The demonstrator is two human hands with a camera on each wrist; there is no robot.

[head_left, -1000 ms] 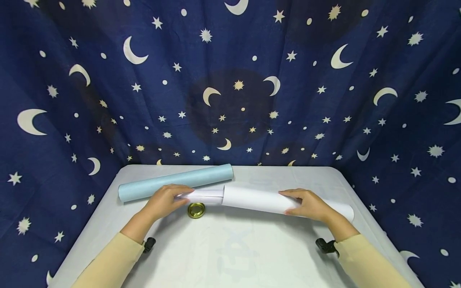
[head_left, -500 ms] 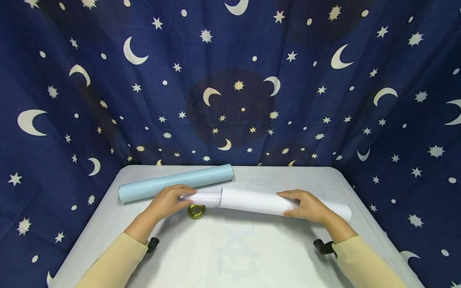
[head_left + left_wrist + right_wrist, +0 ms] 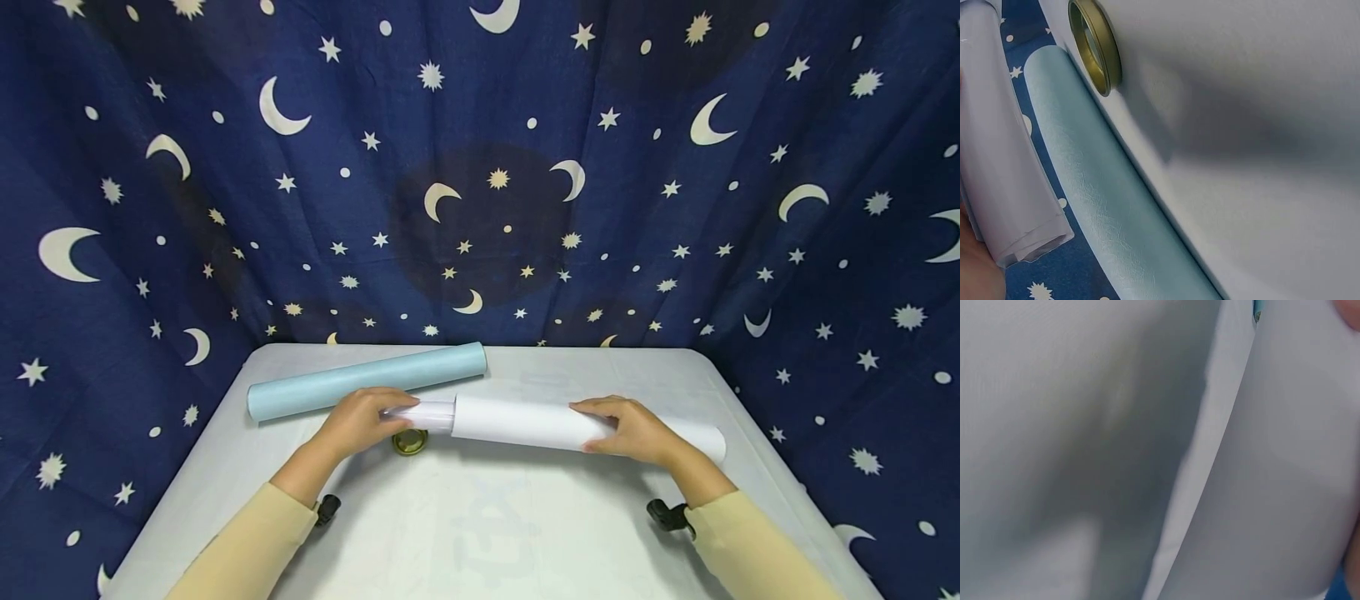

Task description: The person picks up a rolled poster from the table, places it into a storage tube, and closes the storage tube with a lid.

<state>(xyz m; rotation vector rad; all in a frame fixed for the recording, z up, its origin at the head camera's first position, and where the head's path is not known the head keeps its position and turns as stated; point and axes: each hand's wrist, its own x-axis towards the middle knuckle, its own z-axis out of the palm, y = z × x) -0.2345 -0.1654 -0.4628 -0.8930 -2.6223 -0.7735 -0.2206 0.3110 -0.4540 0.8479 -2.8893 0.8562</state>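
- Closing on each other over the last second, the left hand (image 3: 363,422) and right hand (image 3: 633,430) leave less of the thin paper roll (image 3: 437,415) showing outside the wide white tube (image 3: 517,422).
- That suggests the paper roll is sliding deeper into the white tube, though a short stretch stays bare, so the fit looks unfinished.
- Left thumb and fingers are clamped on the paper roll, just on the near side of the blue tube (image 3: 367,382); the left wrist view shows the roll's layered paper edges at its end.
- Right thumb and fingers are clamped around the white tube, which reaches rightward past the blue tube and lies nearer the person.
- The gold lid (image 3: 408,443) sits on the near side of the blue tube, partly hidden now by the left hand and paper roll.
- The blue tube itself has not moved.
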